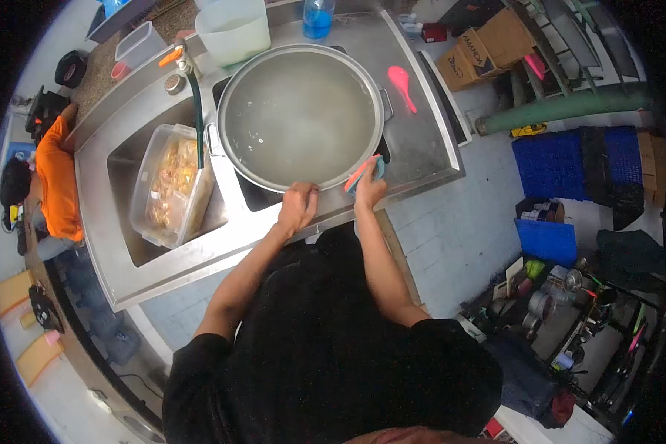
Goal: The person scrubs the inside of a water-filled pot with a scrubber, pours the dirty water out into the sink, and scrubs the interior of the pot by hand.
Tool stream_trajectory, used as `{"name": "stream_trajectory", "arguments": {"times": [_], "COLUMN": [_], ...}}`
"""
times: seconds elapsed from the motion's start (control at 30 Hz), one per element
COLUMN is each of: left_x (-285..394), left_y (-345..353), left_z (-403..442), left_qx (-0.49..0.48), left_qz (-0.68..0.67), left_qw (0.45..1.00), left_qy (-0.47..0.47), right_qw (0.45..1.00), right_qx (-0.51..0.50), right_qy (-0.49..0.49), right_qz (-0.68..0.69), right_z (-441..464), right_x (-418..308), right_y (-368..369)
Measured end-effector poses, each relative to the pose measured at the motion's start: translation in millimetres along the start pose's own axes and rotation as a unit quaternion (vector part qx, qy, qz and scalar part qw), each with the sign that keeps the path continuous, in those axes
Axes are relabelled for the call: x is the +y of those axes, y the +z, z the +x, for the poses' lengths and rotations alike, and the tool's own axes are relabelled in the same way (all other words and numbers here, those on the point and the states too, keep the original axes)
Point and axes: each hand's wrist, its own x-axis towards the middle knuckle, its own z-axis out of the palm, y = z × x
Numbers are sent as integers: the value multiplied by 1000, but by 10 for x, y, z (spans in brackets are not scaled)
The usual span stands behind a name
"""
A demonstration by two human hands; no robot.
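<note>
A large round metal pot [303, 118] full of cloudy water rests over the right basin of the sink. My left hand [298, 209] is closed on the pot's near rim, its fingers curled over the edge. In my right hand [370, 191] is a pink and blue-green sponge [364, 172], held against the outside of the pot at its near right. A pink rice paddle [402, 87] lies on the steel drainboard to the right of the pot.
In the left basin sits a clear plastic tub [139, 196] holding packed food in liquid. A tap with a dark hose [197, 111] hangs over it. Behind the pot are a white container [233, 33] and a blue liquid bottle [318, 21]. At left stands a person in an orange shirt [58, 177].
</note>
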Motion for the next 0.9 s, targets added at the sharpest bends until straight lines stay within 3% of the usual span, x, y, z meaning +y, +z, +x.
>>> {"name": "stream_trajectory", "arguments": {"times": [0.13,0.23,0.27,0.4,0.6,0.67,0.8,0.9], "left_x": [16,266,328,344,359,421,433,424], "left_y": [178,318,388,882,1342,1353,1319,1282], "left_z": [7,68,100,385,856,974,1050,930], "left_qx": [12,3,-30,-16,7,3,-24,-38], "left_qz": [44,99,109,125,164,165,166,138], "left_qw": [999,989,990,986,980,982,985,989], "left_qy": [26,107,88,107,108,90,37,-21], "right_qw": [977,962,953,918,800,734,656,587], "right_qx": [28,-22,-8,-88,-277,-325,-347,-347], "right_qy": [-174,-132,-193,-271,-389,-455,-533,-579], "right_qz": [-124,-237,-232,-276,-363,-386,-405,-447], "right_z": [109,531,813,1711,2247,2444,2325,2233], "right_x": [-218,-659,-580,-805,-1695,-1778,-2047,-2079], "right_y": [0,-26,46,378,1179,1683,2366,2284]}}
